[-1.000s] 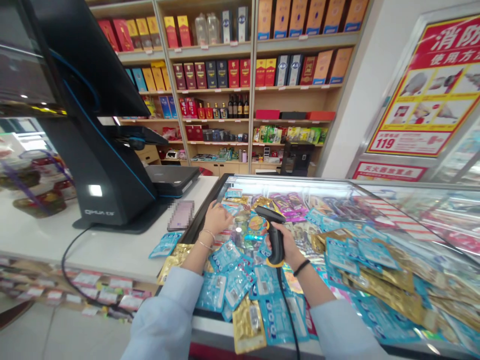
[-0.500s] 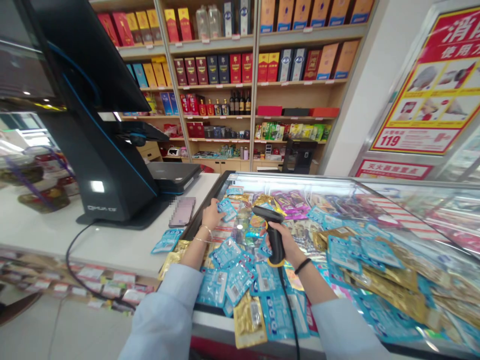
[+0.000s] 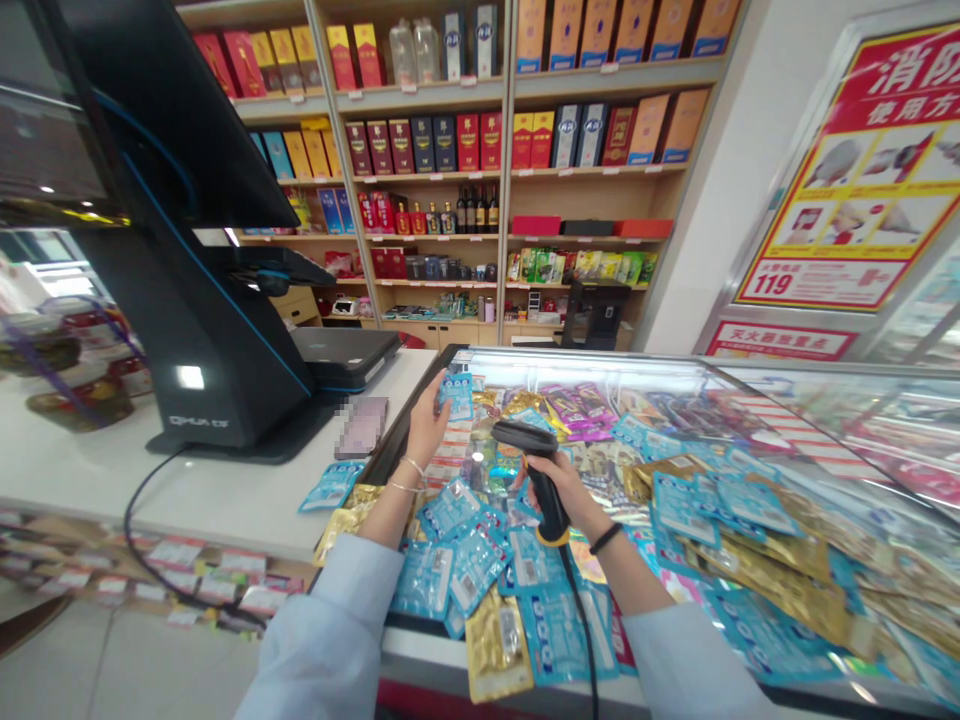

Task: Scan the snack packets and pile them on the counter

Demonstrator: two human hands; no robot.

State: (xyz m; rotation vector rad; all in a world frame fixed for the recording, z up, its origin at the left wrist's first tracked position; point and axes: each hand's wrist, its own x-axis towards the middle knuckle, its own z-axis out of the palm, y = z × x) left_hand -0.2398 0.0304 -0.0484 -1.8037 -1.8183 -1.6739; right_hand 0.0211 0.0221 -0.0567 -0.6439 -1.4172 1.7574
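My left hand (image 3: 426,425) is closed on a small blue packet (image 3: 457,395) and holds it up above the glass top (image 3: 757,395) of the display case. My right hand (image 3: 564,492) grips a black barcode scanner (image 3: 534,462) by its handle, the head pointing left toward the packet. The scanner's cable (image 3: 579,630) runs down toward me. Under both hands lie several blue packets (image 3: 480,555) and gold packets (image 3: 495,645) spread over the glass.
A black checkout terminal (image 3: 187,290) stands on the white counter (image 3: 112,480) at left, with a phone (image 3: 362,428) beside its base. More packets (image 3: 750,560) cover the glass to the right. Shelves of boxed goods (image 3: 465,150) fill the back wall. A red poster (image 3: 862,180) hangs at right.
My left hand has taken a blue packet from the pile and raised it. My right hand has shifted the scanner slightly left and lower.
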